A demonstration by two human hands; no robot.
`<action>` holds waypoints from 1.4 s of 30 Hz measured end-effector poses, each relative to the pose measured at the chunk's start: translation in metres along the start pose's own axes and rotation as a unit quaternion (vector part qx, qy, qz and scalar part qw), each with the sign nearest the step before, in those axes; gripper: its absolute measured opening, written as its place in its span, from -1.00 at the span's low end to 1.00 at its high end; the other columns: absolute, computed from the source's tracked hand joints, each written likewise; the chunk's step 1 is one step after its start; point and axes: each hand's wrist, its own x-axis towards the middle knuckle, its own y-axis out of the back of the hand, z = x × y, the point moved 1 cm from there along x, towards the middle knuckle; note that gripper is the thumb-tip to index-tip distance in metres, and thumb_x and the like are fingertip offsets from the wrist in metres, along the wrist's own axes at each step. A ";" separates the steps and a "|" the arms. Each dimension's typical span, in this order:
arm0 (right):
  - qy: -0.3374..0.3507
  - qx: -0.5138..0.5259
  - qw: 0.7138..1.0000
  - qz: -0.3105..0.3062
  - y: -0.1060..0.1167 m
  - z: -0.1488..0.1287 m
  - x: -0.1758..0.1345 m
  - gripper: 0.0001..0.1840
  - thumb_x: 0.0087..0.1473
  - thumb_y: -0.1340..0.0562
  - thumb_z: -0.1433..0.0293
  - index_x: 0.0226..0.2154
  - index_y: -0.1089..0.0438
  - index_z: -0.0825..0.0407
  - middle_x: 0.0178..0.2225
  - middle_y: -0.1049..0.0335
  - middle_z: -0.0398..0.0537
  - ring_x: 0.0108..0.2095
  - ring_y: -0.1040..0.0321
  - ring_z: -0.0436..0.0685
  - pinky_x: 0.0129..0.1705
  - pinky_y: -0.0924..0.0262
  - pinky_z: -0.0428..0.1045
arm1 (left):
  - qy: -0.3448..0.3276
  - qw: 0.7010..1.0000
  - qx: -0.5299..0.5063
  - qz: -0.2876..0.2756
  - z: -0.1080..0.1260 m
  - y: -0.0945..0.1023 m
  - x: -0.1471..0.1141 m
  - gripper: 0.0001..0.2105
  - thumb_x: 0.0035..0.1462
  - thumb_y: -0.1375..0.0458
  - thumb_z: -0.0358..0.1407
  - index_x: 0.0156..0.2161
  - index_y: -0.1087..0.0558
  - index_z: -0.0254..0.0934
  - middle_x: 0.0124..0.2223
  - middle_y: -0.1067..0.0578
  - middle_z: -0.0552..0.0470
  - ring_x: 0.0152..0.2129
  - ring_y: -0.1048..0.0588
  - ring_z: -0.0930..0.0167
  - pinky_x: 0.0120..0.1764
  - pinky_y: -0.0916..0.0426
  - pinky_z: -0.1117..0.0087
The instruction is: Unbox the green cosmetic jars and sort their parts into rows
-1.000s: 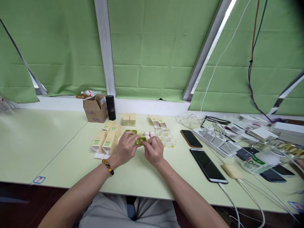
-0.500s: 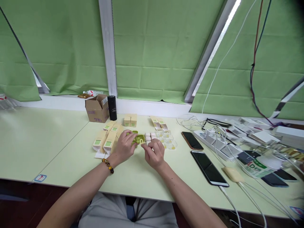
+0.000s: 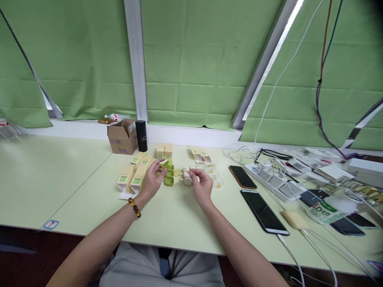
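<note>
Several small olive-green cases (image 3: 169, 181) stand in a cluster on the table, a lid of one raised. My left hand (image 3: 153, 179) is beside their left edge, fingers curved and thumb apart, holding nothing that I can see. Pinched between thumb and forefinger of my right hand (image 3: 202, 185) is a small yellow loop (image 3: 187, 170), partly hidden. It is over the small pale pink-white cases (image 3: 188, 181). Small yellow pieces (image 3: 176, 172) lie between the green and pale cases. Clear plastic shells (image 3: 218, 179) with yellow spots sit behind my right hand.
Cream boxes with green labels (image 3: 139, 177) stand left of my left hand, others (image 3: 164, 151) farther back. A brown carton (image 3: 122, 137) and black cylinder (image 3: 141, 136) are at the back. Phones (image 3: 263, 211), a power strip (image 3: 275, 183) and tangled cables occupy the right.
My right hand has moved right with the yellow loop, away from the green cases to the pale ones. My left hand has drawn slightly left, its fingers now apart from the green case.
</note>
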 end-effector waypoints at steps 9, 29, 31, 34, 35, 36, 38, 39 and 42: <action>0.019 -0.094 0.993 -0.070 -0.003 0.018 0.000 -0.82 0.15 -0.31 0.25 -0.37 -0.53 0.00 -0.35 -0.54 -0.05 -0.28 -0.37 0.17 -0.15 -0.26 0.08 | 0.175 0.937 -0.302 0.021 -0.009 0.003 0.011 -0.65 0.16 -0.29 -0.01 -0.22 -0.39 -0.26 -0.28 -0.65 -0.14 -0.24 -0.65 0.19 -0.29 -0.37 0.30; 0.303 -0.455 0.819 -0.177 -0.025 0.035 -0.009 -0.80 0.14 -0.32 0.58 -0.38 -0.58 -0.03 -0.22 -0.38 0.02 -0.04 -0.13 0.23 0.04 -0.05 0.16 | -0.065 0.971 0.229 0.008 -0.003 0.032 0.025 -0.94 0.04 -0.41 -0.27 -0.37 -0.64 -0.17 -0.31 -0.61 -0.08 -0.11 -0.45 0.10 -0.08 -0.36 0.14; 0.302 -0.459 0.816 -0.178 -0.027 0.036 -0.007 -0.81 0.14 -0.32 0.57 -0.39 -0.58 -0.02 -0.24 -0.37 0.02 -0.07 -0.13 0.23 0.03 -0.05 0.16 | -0.104 0.952 0.289 -0.015 -0.001 0.037 0.024 -0.94 0.02 -0.42 -0.33 -0.43 -0.63 -0.15 -0.37 -0.60 -0.09 -0.09 -0.40 0.07 -0.03 -0.32 0.08; 0.304 -0.464 0.813 -0.178 -0.028 0.037 -0.006 -0.80 0.17 -0.31 0.56 -0.41 -0.58 -0.01 -0.26 -0.36 0.02 -0.09 -0.13 0.22 0.00 -0.05 0.14 | -0.127 0.929 0.345 -0.045 0.000 0.042 0.024 -0.89 -0.03 -0.43 -0.35 -0.50 -0.62 -0.15 -0.46 -0.54 -0.10 -0.13 -0.39 0.06 0.00 -0.28 0.02; 0.304 -0.465 0.812 -0.177 -0.028 0.037 -0.006 -0.80 0.17 -0.31 0.55 -0.41 -0.58 -0.02 -0.26 -0.36 0.02 -0.09 -0.13 0.22 0.00 -0.04 0.14 | -0.125 0.923 0.360 -0.055 -0.001 0.043 0.023 -0.89 -0.05 -0.44 -0.35 -0.52 -0.62 -0.14 -0.49 -0.52 -0.10 -0.16 -0.40 0.06 -0.01 -0.28 0.02; 0.304 -0.468 0.811 -0.177 -0.028 0.037 -0.006 -0.80 0.17 -0.31 0.55 -0.42 -0.58 -0.02 -0.26 -0.36 0.02 -0.09 -0.13 0.22 -0.01 -0.04 0.14 | -0.124 0.917 0.374 -0.066 -0.002 0.044 0.023 -0.88 -0.07 -0.45 -0.34 -0.53 -0.61 -0.14 -0.51 -0.50 -0.10 -0.19 -0.40 0.06 -0.03 -0.28 0.02; 0.301 -0.471 0.809 -0.179 -0.028 0.038 -0.007 -0.80 0.17 -0.31 0.55 -0.42 -0.59 -0.02 -0.26 -0.36 0.02 -0.10 -0.12 0.22 -0.02 -0.03 0.14 | -0.129 0.905 0.397 -0.089 -0.006 0.044 0.022 -0.84 -0.08 -0.44 -0.30 -0.59 -0.59 -0.13 -0.56 -0.45 -0.10 -0.25 -0.41 0.07 -0.07 -0.28 0.04; 0.300 -0.472 0.809 -0.180 -0.028 0.039 -0.007 -0.80 0.17 -0.32 0.55 -0.42 -0.59 -0.02 -0.26 -0.37 0.03 -0.10 -0.11 0.22 -0.02 -0.03 0.14 | -0.136 0.899 0.404 -0.099 -0.009 0.044 0.021 -0.81 -0.07 -0.44 -0.27 -0.62 -0.57 -0.12 -0.59 -0.42 -0.10 -0.28 -0.41 0.08 -0.09 -0.28 0.05; 0.295 -0.474 0.808 -0.186 -0.028 0.040 -0.007 -0.79 0.16 -0.32 0.56 -0.42 -0.59 -0.02 -0.27 -0.37 0.02 -0.11 -0.11 0.22 -0.01 -0.02 0.14 | -0.163 0.885 0.419 -0.120 -0.015 0.040 0.019 -0.69 0.03 -0.37 -0.16 -0.68 -0.52 -0.11 -0.67 -0.34 -0.10 -0.33 -0.41 0.10 -0.11 -0.28 0.07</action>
